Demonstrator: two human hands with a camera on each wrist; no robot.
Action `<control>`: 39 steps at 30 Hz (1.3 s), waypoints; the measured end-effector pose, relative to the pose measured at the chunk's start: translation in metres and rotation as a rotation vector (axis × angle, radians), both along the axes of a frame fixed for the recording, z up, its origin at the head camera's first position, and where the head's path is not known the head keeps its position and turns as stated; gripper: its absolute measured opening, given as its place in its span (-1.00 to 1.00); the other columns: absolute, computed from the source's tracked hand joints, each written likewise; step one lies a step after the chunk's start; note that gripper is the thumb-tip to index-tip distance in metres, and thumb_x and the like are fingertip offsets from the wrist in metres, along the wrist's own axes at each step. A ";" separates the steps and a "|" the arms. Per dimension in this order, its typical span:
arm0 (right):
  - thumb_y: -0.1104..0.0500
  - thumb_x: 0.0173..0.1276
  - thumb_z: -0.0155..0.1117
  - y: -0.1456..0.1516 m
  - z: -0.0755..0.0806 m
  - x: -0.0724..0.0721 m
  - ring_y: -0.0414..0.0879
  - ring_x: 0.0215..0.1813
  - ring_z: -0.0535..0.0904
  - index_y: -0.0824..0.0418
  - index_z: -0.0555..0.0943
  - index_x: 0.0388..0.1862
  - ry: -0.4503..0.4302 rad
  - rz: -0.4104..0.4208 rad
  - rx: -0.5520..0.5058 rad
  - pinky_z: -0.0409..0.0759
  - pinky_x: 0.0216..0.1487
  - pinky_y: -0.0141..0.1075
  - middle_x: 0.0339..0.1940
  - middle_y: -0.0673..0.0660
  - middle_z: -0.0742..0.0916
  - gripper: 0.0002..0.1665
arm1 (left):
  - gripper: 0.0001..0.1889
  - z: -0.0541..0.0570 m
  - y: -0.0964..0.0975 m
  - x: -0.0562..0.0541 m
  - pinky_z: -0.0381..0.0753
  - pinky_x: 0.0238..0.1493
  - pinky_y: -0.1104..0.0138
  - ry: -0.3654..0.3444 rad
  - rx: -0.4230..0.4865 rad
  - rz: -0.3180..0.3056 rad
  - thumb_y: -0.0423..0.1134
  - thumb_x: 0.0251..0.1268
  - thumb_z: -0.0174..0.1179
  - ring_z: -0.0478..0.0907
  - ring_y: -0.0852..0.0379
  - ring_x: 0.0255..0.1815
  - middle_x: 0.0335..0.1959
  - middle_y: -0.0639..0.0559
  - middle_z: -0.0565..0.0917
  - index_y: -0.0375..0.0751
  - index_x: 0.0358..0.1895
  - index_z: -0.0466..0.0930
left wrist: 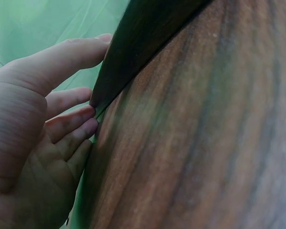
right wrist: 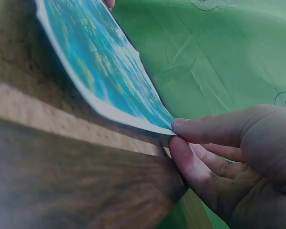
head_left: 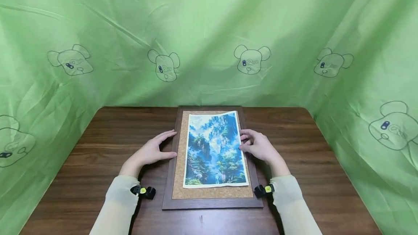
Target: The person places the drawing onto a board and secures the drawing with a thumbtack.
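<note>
A printed landscape picture of blue cliffs, trees and waterfalls lies slightly askew over a cork board with a dark wooden frame. My right hand pinches the picture's right edge between thumb and index finger. In the right wrist view, that edge of the print curves up off the cork. At the opposite side, my left hand rests its thumb and extended fingertips against the frame's left edge. The left wrist view shows those fingers spread along the frame's side.
The framed board sits on a brown wood-grain table, its far end near the back edge. Green cloth with bear-head outlines hangs behind and at both sides. Black wrist cameras are strapped over the light sleeves.
</note>
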State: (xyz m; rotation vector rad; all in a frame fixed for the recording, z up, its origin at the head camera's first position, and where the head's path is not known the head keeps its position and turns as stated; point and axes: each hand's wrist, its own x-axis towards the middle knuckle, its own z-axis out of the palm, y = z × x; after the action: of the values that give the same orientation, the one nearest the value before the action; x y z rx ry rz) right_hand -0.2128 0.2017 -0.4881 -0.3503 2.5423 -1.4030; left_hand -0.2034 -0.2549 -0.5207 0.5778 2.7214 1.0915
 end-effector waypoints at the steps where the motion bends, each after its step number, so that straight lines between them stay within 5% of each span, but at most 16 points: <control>1: 0.31 0.47 0.51 -0.001 0.000 0.000 0.00 -0.04 0.73 0.29 0.51 0.58 0.006 0.004 0.001 0.72 -0.09 -0.17 0.19 0.22 0.74 -0.26 | -0.05 0.000 0.000 0.000 0.25 0.57 -0.38 -0.002 0.001 0.002 0.13 0.36 0.56 0.18 -0.37 0.71 0.73 -0.20 0.28 -0.03 0.72 0.32; 39: 0.25 0.50 0.50 -0.006 -0.004 -0.002 -0.02 -0.08 0.68 0.29 0.58 0.51 0.102 -0.015 0.084 0.68 -0.14 -0.17 0.12 0.16 0.79 -0.36 | -0.03 -0.001 0.000 -0.003 0.21 0.59 -0.36 -0.021 0.015 -0.007 0.13 0.36 0.55 0.14 -0.35 0.73 0.74 -0.19 0.24 -0.03 0.73 0.30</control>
State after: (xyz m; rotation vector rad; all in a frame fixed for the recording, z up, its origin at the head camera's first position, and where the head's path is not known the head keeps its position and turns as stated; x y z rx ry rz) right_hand -0.2153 0.1960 -0.4918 -0.3979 2.6813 -1.3105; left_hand -0.2061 -0.2548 -0.5215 0.5743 2.6935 1.1113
